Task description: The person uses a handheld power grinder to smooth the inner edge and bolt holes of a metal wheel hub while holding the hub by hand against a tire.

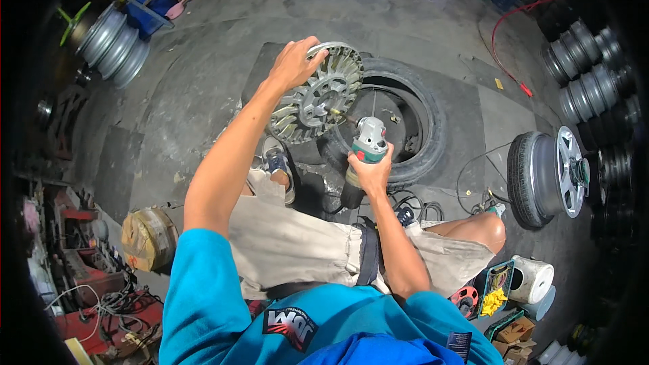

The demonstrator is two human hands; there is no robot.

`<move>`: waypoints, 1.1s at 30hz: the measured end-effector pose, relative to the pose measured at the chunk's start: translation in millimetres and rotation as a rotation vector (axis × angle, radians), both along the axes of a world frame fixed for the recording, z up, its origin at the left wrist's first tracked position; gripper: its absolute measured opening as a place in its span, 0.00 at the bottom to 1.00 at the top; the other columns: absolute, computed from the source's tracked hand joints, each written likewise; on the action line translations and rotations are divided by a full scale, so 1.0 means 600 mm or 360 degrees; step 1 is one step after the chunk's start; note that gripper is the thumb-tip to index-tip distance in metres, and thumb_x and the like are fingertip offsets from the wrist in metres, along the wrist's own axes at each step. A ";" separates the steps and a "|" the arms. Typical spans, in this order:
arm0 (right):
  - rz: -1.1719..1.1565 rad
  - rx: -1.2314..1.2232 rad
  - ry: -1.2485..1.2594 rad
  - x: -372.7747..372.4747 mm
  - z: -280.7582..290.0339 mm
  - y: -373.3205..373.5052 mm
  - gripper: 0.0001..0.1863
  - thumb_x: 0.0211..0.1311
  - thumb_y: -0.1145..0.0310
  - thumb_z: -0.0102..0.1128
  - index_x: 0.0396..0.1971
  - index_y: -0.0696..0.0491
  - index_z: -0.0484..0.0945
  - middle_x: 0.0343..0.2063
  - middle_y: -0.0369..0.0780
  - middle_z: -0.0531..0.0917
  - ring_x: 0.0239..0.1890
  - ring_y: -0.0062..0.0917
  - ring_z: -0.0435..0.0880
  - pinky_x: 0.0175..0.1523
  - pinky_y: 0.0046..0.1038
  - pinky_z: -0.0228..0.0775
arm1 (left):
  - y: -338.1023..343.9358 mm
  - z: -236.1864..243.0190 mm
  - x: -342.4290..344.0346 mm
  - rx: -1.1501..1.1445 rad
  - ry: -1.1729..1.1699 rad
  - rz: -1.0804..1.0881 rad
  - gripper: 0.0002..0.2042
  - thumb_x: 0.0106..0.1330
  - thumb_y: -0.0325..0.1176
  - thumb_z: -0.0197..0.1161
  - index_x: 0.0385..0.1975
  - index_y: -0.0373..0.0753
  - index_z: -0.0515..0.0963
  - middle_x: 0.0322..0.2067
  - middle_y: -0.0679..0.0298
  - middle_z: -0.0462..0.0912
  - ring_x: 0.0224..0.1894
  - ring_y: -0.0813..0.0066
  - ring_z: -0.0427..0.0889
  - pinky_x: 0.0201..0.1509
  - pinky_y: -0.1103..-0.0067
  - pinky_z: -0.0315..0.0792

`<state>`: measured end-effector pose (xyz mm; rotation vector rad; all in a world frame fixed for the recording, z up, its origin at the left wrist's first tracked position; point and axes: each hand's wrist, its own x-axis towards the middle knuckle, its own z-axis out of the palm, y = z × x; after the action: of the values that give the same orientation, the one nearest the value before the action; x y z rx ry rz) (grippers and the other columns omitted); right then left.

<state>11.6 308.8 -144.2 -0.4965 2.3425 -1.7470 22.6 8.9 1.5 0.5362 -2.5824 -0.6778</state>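
My left hand (296, 61) grips the top edge of a metal alloy wheel (318, 98) with many thick spokes, holding it tilted upright. My right hand (372, 167) is wrapped round a green and grey power grinder (370, 136), whose shaft and tip point at the wheel's centre; whether the tip touches it I cannot tell. Behind the grinder a loose tyre (422, 162) lies flat on a dark mat (460, 128), with small bits inside its ring. My legs, in light trousers, are bent below the wheel.
A tyred wheel (527, 179) stands at the right, before stacked rims (581, 94). More rims (111, 47) are at the upper left. A red tool cart (94, 318), a round taped roll (149, 240), a bucket (531, 277), a tool case (497, 287) and cables (422, 206) surround me; a red hose (500, 47) lies behind.
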 end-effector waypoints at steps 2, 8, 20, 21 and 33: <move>-0.0029 -0.0055 -0.0034 -0.003 0.013 -0.001 0.46 0.42 0.61 0.83 0.60 0.57 0.66 0.47 0.50 0.85 0.49 0.39 0.85 0.58 0.40 0.76 | -0.001 0.001 0.001 0.0049 -0.0051 0.0004 0.18 0.75 0.48 0.61 0.48 0.39 0.81 0.44 0.51 0.87 0.51 0.45 0.81 0.56 0.56 0.73; -0.0022 -0.0067 -0.0196 0.027 -0.013 0.004 0.48 0.42 0.58 0.86 0.62 0.58 0.66 0.55 0.50 0.81 0.56 0.37 0.81 0.64 0.39 0.71 | -0.004 -0.009 -0.004 -0.0006 0.0027 0.0033 0.17 0.75 0.49 0.61 0.48 0.40 0.81 0.42 0.52 0.87 0.52 0.48 0.81 0.56 0.57 0.73; 0.0107 -0.0735 -0.1550 -0.022 -0.107 0.004 0.32 0.53 0.63 0.79 0.55 0.52 0.72 0.48 0.39 0.81 0.49 0.26 0.83 0.52 0.34 0.79 | -0.014 -0.010 -0.004 0.0106 -0.0021 0.0104 0.18 0.74 0.49 0.62 0.49 0.41 0.82 0.44 0.50 0.88 0.54 0.46 0.82 0.57 0.57 0.74; 0.0095 -0.0762 -0.1634 -0.025 -0.115 0.000 0.28 0.55 0.62 0.76 0.52 0.52 0.72 0.42 0.40 0.83 0.42 0.28 0.86 0.44 0.36 0.83 | -0.016 -0.011 -0.005 0.0155 -0.0035 0.0125 0.18 0.73 0.49 0.63 0.49 0.41 0.82 0.44 0.50 0.88 0.54 0.45 0.82 0.58 0.57 0.74; 0.0470 -0.1045 -0.2335 0.003 -0.126 -0.012 0.20 0.61 0.58 0.69 0.41 0.58 0.76 0.31 0.44 0.84 0.33 0.34 0.88 0.42 0.38 0.86 | -0.037 -0.019 -0.007 0.0097 0.0076 0.0131 0.17 0.74 0.47 0.65 0.47 0.37 0.83 0.34 0.52 0.88 0.36 0.56 0.86 0.44 0.64 0.76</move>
<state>13.2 301.5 -220.0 0.3248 0.6637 -1.6889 18.4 -13.3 -10.2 0.6345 -2.4870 -0.7344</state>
